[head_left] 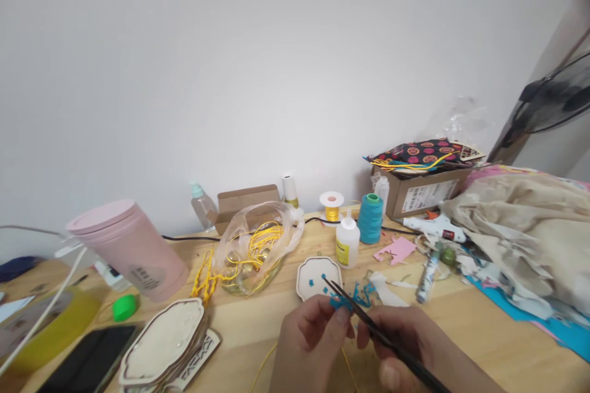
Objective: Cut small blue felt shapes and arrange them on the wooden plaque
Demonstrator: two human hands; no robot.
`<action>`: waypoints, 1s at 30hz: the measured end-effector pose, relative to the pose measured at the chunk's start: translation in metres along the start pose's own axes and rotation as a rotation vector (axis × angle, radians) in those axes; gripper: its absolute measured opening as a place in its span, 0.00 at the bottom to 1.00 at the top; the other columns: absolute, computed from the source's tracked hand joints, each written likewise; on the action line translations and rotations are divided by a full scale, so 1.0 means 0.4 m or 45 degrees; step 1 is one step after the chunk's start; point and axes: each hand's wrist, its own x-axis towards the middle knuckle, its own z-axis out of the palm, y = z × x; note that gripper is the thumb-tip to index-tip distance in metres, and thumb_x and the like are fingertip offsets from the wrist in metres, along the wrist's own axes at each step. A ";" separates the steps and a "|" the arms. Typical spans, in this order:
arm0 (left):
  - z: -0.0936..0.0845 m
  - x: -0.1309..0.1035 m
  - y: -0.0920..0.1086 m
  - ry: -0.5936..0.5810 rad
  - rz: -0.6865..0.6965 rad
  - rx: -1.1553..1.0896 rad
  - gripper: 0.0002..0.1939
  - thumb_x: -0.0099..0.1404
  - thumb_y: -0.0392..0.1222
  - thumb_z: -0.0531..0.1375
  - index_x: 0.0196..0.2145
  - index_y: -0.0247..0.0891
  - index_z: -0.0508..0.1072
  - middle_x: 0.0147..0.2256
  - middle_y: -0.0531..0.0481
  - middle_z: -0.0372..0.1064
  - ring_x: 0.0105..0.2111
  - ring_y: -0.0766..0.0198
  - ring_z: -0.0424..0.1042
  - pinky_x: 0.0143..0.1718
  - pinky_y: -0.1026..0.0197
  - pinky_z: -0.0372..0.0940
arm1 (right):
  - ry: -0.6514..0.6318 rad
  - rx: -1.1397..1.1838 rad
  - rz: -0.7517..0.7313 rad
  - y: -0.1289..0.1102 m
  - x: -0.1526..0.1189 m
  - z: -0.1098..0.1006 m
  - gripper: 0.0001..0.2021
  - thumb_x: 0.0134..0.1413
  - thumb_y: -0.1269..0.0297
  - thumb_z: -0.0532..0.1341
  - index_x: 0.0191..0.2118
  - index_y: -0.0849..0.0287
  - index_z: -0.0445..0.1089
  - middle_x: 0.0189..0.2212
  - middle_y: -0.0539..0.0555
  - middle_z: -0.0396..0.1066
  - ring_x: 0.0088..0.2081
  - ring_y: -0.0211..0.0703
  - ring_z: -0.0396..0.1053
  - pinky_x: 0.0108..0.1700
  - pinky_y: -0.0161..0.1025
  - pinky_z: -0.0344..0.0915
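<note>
My right hand (pixel 405 338) is closed around black tweezers (pixel 369 320), whose two pointed tips reach up and left over my left hand. Between the thumb and fingers of my left hand (pixel 313 334) is a thin blue cut-out piece (pixel 340 302); its material is hard to tell. The tweezers cross right over this piece. More curly blue scraps (pixel 364 295) lie just behind the hands. Beyond them sits a small cream plaque (pixel 308 273) with a scalloped edge and several tiny blue bits on it. A yellow cord (pixel 263 367) runs beneath my hands.
Behind the plaque stand a glue bottle (pixel 347 244) and a blue thread cone (pixel 370 218). A plastic bag of yellow cord (pixel 262 245), stacked plaques (pixel 163 341), a phone (pixel 92 359) and a pink tumbler (pixel 133 252) are leftward. A glue gun (pixel 437 226) and cloth (pixel 520 221) lie right.
</note>
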 end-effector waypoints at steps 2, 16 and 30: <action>-0.003 -0.003 -0.004 0.053 -0.003 0.046 0.11 0.53 0.45 0.58 0.19 0.36 0.66 0.19 0.53 0.67 0.24 0.64 0.64 0.28 0.66 0.57 | -0.001 -0.038 -0.011 -0.003 -0.001 -0.001 0.24 0.36 0.44 0.61 0.29 0.63 0.63 0.16 0.43 0.50 0.19 0.33 0.48 0.18 0.29 0.46; 0.006 -0.010 0.003 0.117 0.097 -0.029 0.10 0.53 0.43 0.58 0.18 0.37 0.66 0.18 0.54 0.65 0.23 0.65 0.63 0.27 0.68 0.58 | -0.026 -0.027 -0.059 0.006 -0.003 0.012 0.24 0.41 0.40 0.54 0.29 0.60 0.63 0.21 0.47 0.56 0.24 0.38 0.53 0.23 0.31 0.51; 0.003 -0.015 0.022 0.051 0.048 -0.026 0.11 0.54 0.42 0.57 0.18 0.36 0.65 0.18 0.54 0.63 0.23 0.66 0.61 0.28 0.67 0.57 | -0.039 -0.054 0.030 0.005 -0.005 0.004 0.25 0.41 0.41 0.55 0.28 0.63 0.65 0.17 0.45 0.51 0.20 0.33 0.50 0.18 0.29 0.47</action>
